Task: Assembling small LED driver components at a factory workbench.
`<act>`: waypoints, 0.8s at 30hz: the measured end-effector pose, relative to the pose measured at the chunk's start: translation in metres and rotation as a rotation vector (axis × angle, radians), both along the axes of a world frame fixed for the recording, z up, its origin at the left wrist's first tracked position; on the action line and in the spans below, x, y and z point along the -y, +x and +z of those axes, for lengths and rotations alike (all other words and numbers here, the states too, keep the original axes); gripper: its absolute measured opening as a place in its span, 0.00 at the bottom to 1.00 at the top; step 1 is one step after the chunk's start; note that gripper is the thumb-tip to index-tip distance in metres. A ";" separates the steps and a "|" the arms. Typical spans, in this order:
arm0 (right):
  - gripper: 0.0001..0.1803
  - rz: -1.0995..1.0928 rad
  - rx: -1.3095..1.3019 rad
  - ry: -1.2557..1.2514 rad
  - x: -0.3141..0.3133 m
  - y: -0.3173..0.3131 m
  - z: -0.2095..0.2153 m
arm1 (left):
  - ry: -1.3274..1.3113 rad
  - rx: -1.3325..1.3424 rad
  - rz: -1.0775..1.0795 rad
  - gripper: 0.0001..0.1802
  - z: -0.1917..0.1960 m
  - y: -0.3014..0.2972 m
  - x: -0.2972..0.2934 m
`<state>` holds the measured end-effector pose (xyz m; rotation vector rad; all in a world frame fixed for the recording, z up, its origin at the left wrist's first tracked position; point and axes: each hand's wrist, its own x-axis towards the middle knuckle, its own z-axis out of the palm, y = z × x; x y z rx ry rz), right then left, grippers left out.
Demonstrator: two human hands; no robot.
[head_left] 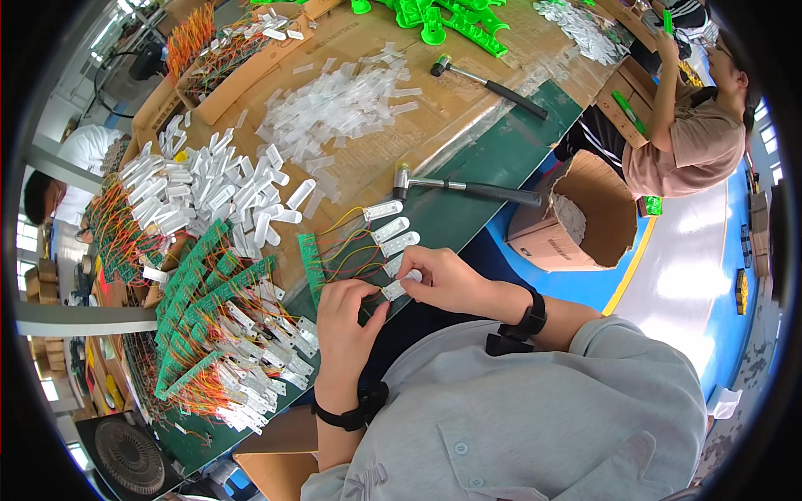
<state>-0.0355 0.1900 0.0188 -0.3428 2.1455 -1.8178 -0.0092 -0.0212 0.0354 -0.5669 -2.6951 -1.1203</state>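
My right hand (443, 280) pinches a small white plastic casing (393, 290) between thumb and fingers, at the table's near edge. Just left of it, my left hand (341, 317) has its fingers curved, with a gap between thumb and index finger. Its fingertips are close to the casing's wired end; I see nothing held between them. Above the left hand lies a narrow green circuit board (311, 263). Thin red, yellow and dark wires (347, 250) run from it to a row of similar white casings (391, 229). The right fingers partly cover the lower ones.
Wired green boards (196, 292) are heaped at left, below a pile of white casings (213, 188). Clear strips (334, 108) lie farther back. Two hammers (468, 189) (493, 85) rest toward the right. A cardboard box (543, 238) stands beside the table; a co-worker (685, 142) sits beyond.
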 end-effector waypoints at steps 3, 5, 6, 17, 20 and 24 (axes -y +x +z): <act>0.07 -0.010 -0.027 -0.004 0.003 0.001 -0.004 | 0.006 0.012 -0.007 0.18 -0.001 0.000 0.003; 0.06 -0.007 -0.031 0.005 0.005 0.001 -0.003 | 0.009 0.013 -0.009 0.19 -0.002 0.000 0.005; 0.06 -0.006 -0.036 0.013 0.005 0.001 -0.002 | 0.007 0.020 -0.016 0.19 -0.002 0.000 0.006; 0.08 -0.025 -0.074 0.089 0.012 0.007 0.002 | 0.000 0.029 -0.043 0.22 -0.003 0.000 0.005; 0.08 -0.027 -0.126 0.109 0.014 0.010 -0.001 | 0.010 0.033 -0.047 0.22 -0.005 0.000 0.006; 0.08 -0.009 -0.185 0.210 0.014 0.008 -0.001 | -0.026 0.050 -0.054 0.20 -0.006 0.001 0.008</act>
